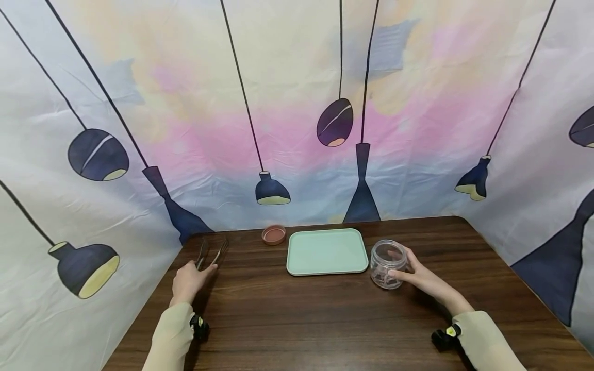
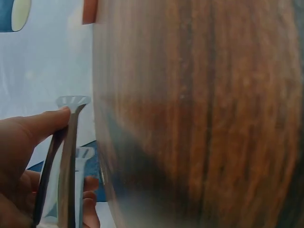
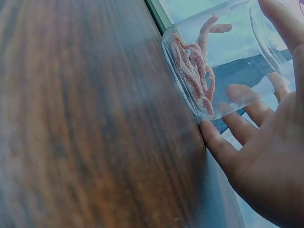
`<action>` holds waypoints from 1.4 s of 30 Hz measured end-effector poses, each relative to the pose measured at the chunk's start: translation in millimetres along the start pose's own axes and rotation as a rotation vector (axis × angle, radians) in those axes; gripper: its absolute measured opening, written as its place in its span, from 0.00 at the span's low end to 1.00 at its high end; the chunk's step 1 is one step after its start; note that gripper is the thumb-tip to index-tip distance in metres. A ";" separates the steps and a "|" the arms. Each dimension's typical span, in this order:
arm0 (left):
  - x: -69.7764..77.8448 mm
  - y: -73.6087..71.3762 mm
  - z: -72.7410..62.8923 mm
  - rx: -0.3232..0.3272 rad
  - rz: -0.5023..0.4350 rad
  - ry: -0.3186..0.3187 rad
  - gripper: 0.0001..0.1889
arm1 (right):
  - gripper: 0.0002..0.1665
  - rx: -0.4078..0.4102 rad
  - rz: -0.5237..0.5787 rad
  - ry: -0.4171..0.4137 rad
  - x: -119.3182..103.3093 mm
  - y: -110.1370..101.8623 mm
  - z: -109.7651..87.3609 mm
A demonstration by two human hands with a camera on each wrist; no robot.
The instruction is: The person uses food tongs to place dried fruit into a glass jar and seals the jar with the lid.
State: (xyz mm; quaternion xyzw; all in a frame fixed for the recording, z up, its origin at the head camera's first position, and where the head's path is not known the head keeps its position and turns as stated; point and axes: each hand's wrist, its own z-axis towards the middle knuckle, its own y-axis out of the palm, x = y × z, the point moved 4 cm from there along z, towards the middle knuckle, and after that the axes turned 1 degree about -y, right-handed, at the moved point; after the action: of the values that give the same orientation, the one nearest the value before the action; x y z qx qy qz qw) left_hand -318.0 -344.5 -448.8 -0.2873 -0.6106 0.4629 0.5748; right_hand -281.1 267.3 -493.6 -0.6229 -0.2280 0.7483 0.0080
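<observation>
My left hand (image 1: 187, 282) holds a pair of metal tongs (image 2: 69, 161) by their arms at the table's left side. The tongs' tips stand apart in the head view, pointing away from me, with nothing between them. With thumb and fingers around its side, my right hand (image 1: 424, 278) grips a clear jar (image 1: 381, 265) that stands upright on the table. Several pinkish, sugar-dusted twisted strips (image 3: 194, 66) lie at the jar's bottom, as the right wrist view shows. The jar's top is uncovered.
A mint-green rectangular tray (image 1: 327, 252) lies just left of the jar. Beyond its left corner, near the back edge, is a small round reddish-brown lid (image 1: 274, 235). The dark wooden table (image 1: 297, 319) meets a printed cloth backdrop (image 1: 297, 103) behind.
</observation>
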 end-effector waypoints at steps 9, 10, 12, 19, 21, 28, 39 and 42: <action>-0.5 9.1 -1.3 -0.099 -0.003 -0.040 0.45 | 0.51 -0.002 0.010 0.000 0.5 0.2 1.1; -0.1 9.8 -0.8 -0.100 0.008 -0.042 0.45 | 0.51 -0.001 0.009 0.003 0.7 0.0 0.9; 0.4 11.5 0.1 -0.104 0.033 -0.044 0.46 | 0.51 0.000 0.010 0.006 1.1 -0.3 0.7; -0.5 14.1 0.2 -0.106 0.058 -0.060 0.47 | 0.51 0.000 0.015 0.001 0.8 0.5 1.5; -0.5 14.5 -0.4 -0.109 0.058 -0.065 0.47 | 0.51 -0.002 0.010 0.001 0.9 0.7 1.1; 0.8 12.5 -2.8 -0.121 0.044 -0.067 0.46 | 0.51 0.003 -0.002 0.006 0.3 -0.7 0.2; 1.9 11.9 -2.6 -0.159 0.063 -0.050 0.57 | 0.51 0.001 -0.006 -0.002 1.1 -0.8 0.7; 2.5 13.4 -4.9 -0.154 0.070 -0.055 0.57 | 0.51 -0.010 -0.007 -0.013 1.4 0.0 -0.9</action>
State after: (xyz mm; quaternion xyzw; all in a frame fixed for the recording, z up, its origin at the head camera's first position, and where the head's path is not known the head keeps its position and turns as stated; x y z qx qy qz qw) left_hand -316.2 -335.8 -460.2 -0.3391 -0.6496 0.4418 0.5176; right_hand -280.6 268.0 -495.1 -0.6173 -0.2340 0.7511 0.0060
